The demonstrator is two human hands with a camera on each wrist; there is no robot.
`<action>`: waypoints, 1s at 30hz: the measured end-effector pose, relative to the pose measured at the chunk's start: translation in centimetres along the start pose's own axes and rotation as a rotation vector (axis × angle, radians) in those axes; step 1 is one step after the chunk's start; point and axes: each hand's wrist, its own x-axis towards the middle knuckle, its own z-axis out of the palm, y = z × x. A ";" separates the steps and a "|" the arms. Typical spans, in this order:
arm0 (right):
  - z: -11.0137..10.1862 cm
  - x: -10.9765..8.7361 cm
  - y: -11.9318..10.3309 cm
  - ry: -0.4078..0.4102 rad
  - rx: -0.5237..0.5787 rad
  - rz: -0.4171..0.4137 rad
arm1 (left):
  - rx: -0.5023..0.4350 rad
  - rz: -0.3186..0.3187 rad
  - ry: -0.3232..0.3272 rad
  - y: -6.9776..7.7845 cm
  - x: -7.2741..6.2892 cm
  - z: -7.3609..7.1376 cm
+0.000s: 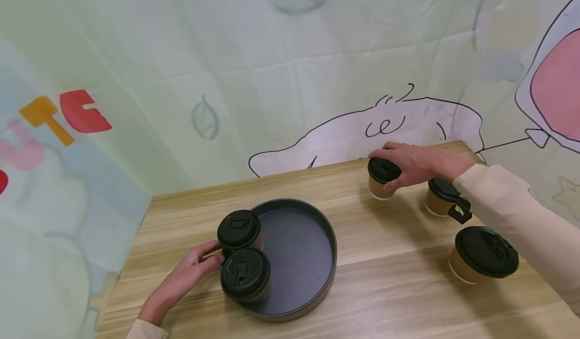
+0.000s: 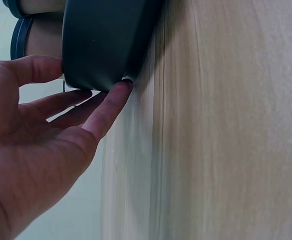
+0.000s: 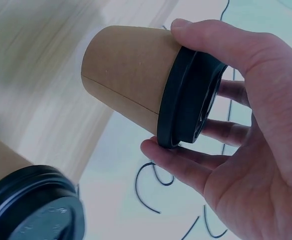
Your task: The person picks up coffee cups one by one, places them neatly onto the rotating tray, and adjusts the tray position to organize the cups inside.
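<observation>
Beyond both hands, a pale green cloth backdrop [image 1: 172, 21], printed with leaves, a whitish cartoon figure [image 1: 331, 140] in black outline and, past the right sleeve, a pink balloon [image 1: 559, 84]. Farther out on the left hand's side, coloured lettering on the cloth: an orange T [image 1: 47, 116], a red letter [image 1: 81, 112] like an E and a pink letter [image 1: 22, 147] like a U. Beneath the hands, a wood-grain desk [image 1: 380, 298]. Beside the left hand [image 1: 190, 273], a round dark tray [image 1: 296, 258], touched at rim and outer wall by thumb and relaxed fingers. Inside the tray, on the side nearest that hand, a farther cup [image 1: 239, 228] and a nearer cup [image 1: 245, 274], both black-lidded and close together. In the right hand [image 1: 410, 163], near the desk's far edge, a brown paper cup [image 3: 123, 75], gripped around the black lid between thumb and fingers; hard to tell from here, raised or resting on the desk. Under the right forearm, a partly hidden lidded cup [image 1: 437, 203]; closer to the person, another lidded cup [image 1: 485, 253]. In the right wrist view, raised marks on a neighbouring lid [image 3: 46, 217], too faint to read. By the right sleeve [image 1: 503, 198], a small black object [image 1: 459, 211] with a yellow mark, likewise illegible.
</observation>
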 end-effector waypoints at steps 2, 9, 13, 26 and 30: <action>-0.3 0.1 -0.4 0.009 -0.001 -0.013 | -0.003 -0.001 -0.001 0.1 0.0 0.0; -1.2 0.3 -2.2 0.000 -0.013 -0.043 | 0.023 -0.026 0.022 0.1 0.2 0.0; -1.3 0.6 -3.3 0.004 -0.021 -0.081 | 0.034 -0.032 0.031 0.1 0.3 0.1; -1.5 1.3 -7.3 0.013 -0.073 -0.239 | -0.009 -0.019 0.005 0.2 0.5 0.3; -1.6 1.3 -8.9 -0.001 -0.093 -0.275 | -0.013 -0.015 0.001 0.1 0.6 0.2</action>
